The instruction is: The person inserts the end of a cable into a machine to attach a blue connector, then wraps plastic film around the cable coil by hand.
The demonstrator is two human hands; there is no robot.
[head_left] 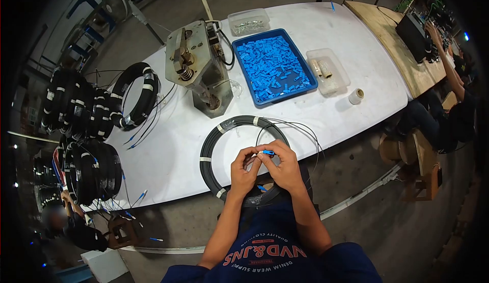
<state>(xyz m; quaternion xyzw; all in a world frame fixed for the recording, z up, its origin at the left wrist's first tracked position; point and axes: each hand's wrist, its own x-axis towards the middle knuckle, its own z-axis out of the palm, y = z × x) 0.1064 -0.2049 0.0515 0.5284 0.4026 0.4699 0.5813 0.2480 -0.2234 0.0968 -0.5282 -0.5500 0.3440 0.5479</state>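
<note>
1. The left hand (244,173) and right hand (284,170) together pinch 1 small blue plastic connector (268,152).
2. It is held above a round, white-banded black cable coil (205,169) overhanging the white tabletop (163,161).

Held at the fingertips of the left hand (244,170) and right hand (286,167), a small bright-blue connector (268,152), lying roughly sideways and partly covered. Beneath, on the white table (351,125) and reaching past its near edge, a wide ring of black cable (206,145), neatly wound, bound at intervals with white bands (205,159), wrapped in places with clear film (230,124), partly hidden behind both hands. At the ring's right, thin loose black strands (295,123) curving over the table edge, and between the wrists, a second blue connector (262,187).
</note>
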